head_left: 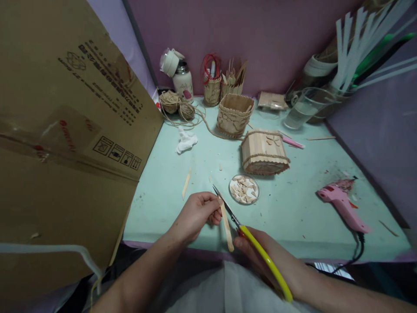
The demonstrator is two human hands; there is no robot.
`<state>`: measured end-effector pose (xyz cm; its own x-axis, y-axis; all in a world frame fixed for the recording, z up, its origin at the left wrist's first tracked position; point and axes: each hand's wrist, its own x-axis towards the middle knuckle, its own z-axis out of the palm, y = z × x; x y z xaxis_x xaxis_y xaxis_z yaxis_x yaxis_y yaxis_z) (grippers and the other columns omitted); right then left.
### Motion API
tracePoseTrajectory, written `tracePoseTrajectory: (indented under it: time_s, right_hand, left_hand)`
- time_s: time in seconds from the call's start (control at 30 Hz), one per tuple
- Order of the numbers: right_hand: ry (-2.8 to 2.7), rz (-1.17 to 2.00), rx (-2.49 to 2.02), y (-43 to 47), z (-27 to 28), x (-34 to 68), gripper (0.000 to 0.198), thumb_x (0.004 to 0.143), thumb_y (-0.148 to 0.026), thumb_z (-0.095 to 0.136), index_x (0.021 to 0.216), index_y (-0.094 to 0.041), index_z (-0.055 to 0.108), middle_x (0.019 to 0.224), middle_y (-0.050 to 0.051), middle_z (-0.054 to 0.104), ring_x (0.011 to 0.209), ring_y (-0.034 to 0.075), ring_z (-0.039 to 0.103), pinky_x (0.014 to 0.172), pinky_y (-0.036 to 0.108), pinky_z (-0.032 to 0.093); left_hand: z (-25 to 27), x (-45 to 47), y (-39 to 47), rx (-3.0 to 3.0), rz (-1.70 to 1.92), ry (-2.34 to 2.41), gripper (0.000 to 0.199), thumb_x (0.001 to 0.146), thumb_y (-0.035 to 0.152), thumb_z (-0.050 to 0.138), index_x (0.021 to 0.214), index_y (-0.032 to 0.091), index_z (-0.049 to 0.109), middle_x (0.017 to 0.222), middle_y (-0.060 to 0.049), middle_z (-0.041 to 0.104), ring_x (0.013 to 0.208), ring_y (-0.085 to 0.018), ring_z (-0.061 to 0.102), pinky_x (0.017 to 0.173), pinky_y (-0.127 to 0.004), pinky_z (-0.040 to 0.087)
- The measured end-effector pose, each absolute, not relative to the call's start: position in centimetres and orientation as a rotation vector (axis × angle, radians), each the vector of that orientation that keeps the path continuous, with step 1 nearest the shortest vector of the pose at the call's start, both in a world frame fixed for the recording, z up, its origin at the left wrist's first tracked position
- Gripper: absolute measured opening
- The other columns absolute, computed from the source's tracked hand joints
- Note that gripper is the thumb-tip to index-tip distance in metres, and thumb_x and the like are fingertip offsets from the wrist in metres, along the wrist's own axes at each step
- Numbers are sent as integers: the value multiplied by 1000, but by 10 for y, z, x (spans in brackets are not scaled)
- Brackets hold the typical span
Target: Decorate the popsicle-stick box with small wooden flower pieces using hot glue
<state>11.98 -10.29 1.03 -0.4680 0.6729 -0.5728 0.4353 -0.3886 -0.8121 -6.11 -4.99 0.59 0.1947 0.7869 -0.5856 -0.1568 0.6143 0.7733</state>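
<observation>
My left hand [200, 213] pinches the upper end of a popsicle stick [226, 228], which slants down toward the table's front edge. Yellow-handled scissors [265, 258] are gripped in my right hand [260, 252], their blades pointing up and left beside the stick and my left fingertips. Whether the blades touch the stick I cannot tell. Just beyond them lies a round dish [244, 189] of small cut wood pieces. Behind it, a wooden container [263, 150] with twine trim rests on its side, a flower shape of wood pieces on its upper face.
A pink glue gun [343, 206] lies at the right, its cord over the front edge. Toward the back stand an upright wooden container [235, 116], twine balls [177, 106], an open bottle [183, 82] and a clear plastic cup [302, 111]. A cardboard box [65, 130] walls the left side.
</observation>
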Motion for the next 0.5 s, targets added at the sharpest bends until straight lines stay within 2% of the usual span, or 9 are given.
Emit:
tracePoseTrajectory:
  time_s: [0.23, 0.5]
  right_hand:
    - [-1580, 2021, -1507, -99, 13, 122, 47, 86, -65, 46, 75, -20, 45, 68, -3, 40, 65, 13, 32, 59, 27, 30]
    - [-1444, 2062, -1531, -96, 18, 121, 53, 80, -71, 51, 74, -19, 51, 66, -1, 48, 61, 13, 39, 56, 26, 33]
  left_hand:
    - [3, -59, -51, 634, 717, 1215, 19, 68, 28, 70, 63, 13, 61, 50, 0, 58, 41, -6, 49, 43, -18, 39]
    - [2, -62, -54, 631, 647, 1170, 19, 70, 28, 70, 65, 12, 63, 51, 0, 58, 42, -6, 49, 44, -17, 39]
